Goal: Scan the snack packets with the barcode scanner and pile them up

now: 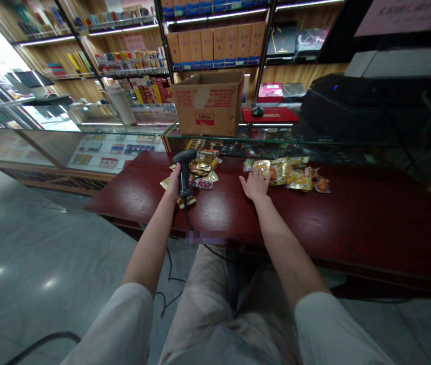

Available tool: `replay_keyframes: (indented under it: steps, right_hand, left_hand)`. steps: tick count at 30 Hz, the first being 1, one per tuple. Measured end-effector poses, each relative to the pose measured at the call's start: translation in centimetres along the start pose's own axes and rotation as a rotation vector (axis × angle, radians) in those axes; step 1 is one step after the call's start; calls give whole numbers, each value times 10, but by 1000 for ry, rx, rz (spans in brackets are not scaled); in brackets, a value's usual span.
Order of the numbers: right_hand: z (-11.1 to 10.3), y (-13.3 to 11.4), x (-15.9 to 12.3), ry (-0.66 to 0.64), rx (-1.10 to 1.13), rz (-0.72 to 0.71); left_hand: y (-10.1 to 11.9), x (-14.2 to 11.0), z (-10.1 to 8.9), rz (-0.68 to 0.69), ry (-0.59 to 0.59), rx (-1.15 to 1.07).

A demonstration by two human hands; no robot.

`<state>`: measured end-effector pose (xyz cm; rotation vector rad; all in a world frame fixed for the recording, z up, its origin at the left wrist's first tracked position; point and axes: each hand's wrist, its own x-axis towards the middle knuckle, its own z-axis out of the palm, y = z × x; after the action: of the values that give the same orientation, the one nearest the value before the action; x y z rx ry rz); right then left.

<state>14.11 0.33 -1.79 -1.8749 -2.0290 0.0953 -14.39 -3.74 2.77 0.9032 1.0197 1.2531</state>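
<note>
My left hand [175,180] is wrapped round the handle of a black barcode scanner [185,172], its cable hanging down over the table's front edge. Behind and beside the scanner lies a loose pile of gold snack packets [203,162], with a darker red packet [203,184] at its near side. My right hand [256,183] rests with fingers spread at the left end of a second group of gold and orange snack packets [285,172]. Its fingertips touch the nearest packet; I see nothing gripped in it.
Both groups lie on a dark red wooden table [223,208]. Behind it, an open cardboard box [209,109] stands on a glass counter, beside a computer mouse [258,111] on a red mat [276,115]. A black machine [375,111] sits at right. Stocked shelves line the wall.
</note>
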Motion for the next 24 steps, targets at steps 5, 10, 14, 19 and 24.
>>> replay_keyframes:
  steps: [5, 10, 14, 19, 24]
  right_hand:
    - [-3, 4, 4, 83, 13, 74]
    - [0, -28, 21, 68, 127, -96]
    - [11, -69, 36, -144, 173, -60]
    - [25, -90, 38, -154, 143, 28]
    - [27, -79, 43, -214, 169, 19]
  left_hand:
    - [-1, 1, -3, 16, -4, -137]
    - [-4, 8, -10, 39, 13, -94]
    - [-6, 8, -13, 58, 4, -58]
    - [-5, 6, -11, 51, 3, -5]
    - [-4, 6, -9, 50, -16, 2]
